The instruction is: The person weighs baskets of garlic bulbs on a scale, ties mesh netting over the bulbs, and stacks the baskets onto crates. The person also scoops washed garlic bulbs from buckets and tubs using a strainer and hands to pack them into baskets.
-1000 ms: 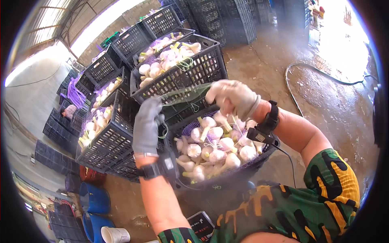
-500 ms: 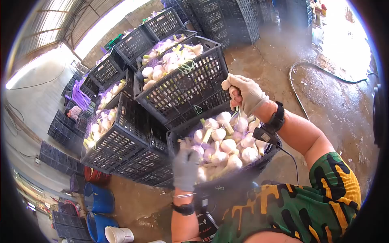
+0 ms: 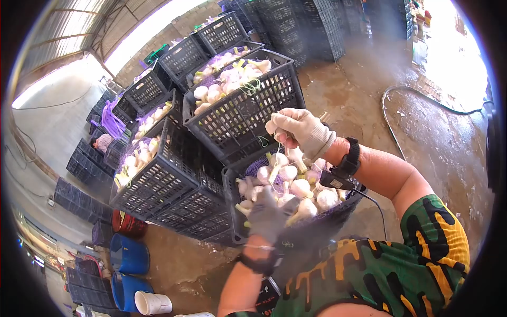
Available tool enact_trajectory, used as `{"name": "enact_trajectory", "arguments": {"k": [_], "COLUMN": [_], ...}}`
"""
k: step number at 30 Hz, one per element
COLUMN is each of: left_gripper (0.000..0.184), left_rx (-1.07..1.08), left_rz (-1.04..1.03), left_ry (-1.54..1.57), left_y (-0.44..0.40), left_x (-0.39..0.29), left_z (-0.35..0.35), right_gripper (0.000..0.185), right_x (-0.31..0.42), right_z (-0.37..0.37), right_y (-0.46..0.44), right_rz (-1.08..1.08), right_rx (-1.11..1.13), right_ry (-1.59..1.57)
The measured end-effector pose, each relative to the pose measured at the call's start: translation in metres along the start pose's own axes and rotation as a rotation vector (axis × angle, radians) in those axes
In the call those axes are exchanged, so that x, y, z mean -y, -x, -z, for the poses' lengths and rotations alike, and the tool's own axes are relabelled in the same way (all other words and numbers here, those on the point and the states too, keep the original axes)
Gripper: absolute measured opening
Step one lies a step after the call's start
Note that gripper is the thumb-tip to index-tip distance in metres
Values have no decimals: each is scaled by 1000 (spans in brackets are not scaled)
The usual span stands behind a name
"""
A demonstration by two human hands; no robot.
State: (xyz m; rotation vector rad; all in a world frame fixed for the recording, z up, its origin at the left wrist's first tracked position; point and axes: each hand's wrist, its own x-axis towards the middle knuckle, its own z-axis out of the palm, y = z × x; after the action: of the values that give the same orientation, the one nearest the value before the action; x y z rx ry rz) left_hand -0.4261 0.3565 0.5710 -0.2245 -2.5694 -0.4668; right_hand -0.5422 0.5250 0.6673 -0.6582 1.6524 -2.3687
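Observation:
My right hand (image 3: pixel 302 132), in a pale glove, is raised over the far side of a black crate (image 3: pixel 228 198). Its fingers are closed in a pinch; what they hold is mostly hidden, though a thin pale strand hangs below them. My left hand (image 3: pixel 268 215), in a grey glove and somewhat blurred, hovers over or touches the near left part of the garlic bulbs (image 3: pixel 301 187), fingers apart. These bulbs fill the crate, some with short stems. Purple net (image 3: pixel 257 167) lies among them and along the crate's edge.
Stacked black crates (image 3: pixel 245 113) of garlic stand ahead and to the left. Blue tubs (image 3: pixel 129 254) and a white bucket (image 3: pixel 153 303) sit at lower left. A hose (image 3: pixel 388 113) crosses the wet floor at right. A cable (image 3: pixel 381 214) hangs from a device near my right wrist.
My left hand has moved right and inward over the bulbs, its fingers now spread. My right hand has shifted left and slightly down, still pinching. The view has shifted slightly.

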Motion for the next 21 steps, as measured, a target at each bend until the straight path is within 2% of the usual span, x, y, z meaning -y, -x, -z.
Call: {"name": "enact_trajectory", "arguments": {"k": [2, 3, 5, 6, 8, 9, 11, 16, 18, 20, 21], "left_gripper": [34, 34, 23, 23, 16, 16, 10, 5, 5, 8, 8], "left_rx": [360, 359, 270, 274, 75, 78, 115, -75, -149, -170, -197], "left_rz": [306, 303, 268, 262, 300, 303, 619, 636, 610, 564, 538], "left_ry": [-44, -42, 161, 160, 388, 387, 857, 1112, 1301, 1390, 1430], "left_y": [3, 6, 11, 7, 4, 0, -13, -28, -39, -54, -62], "left_x": [-16, -10, 11, 15, 15, 9, -4, -8, -10, -12, -19], "left_z": [-15, -18, -23, -13, 19, 33, 60, 77, 82, 88, 96], "right_gripper": [26, 26, 26, 26, 26, 26, 26, 25, 25, 26, 28], "right_x": [-7, -11, -11, -12, -13, -12, -12, -29, -36, -39, -56], "right_z": [3, 6, 14, 17, 21, 21, 16, -6, -15, -27, -30], "right_y": [5, 6, 13, 16, 18, 21, 25, 32, 25, 22, 15], "right_rz": [-72, -61, -71, -92, -86, -79, -87, -23, -90, 126, 130], "right_rx": [-51, -34, -35, -41, -87, -58, 9, 246, 265, 320, 380], "right_ry": [-6, -34, -19, -14, 14, 57, 138, 256, 334, 410, 241]}}
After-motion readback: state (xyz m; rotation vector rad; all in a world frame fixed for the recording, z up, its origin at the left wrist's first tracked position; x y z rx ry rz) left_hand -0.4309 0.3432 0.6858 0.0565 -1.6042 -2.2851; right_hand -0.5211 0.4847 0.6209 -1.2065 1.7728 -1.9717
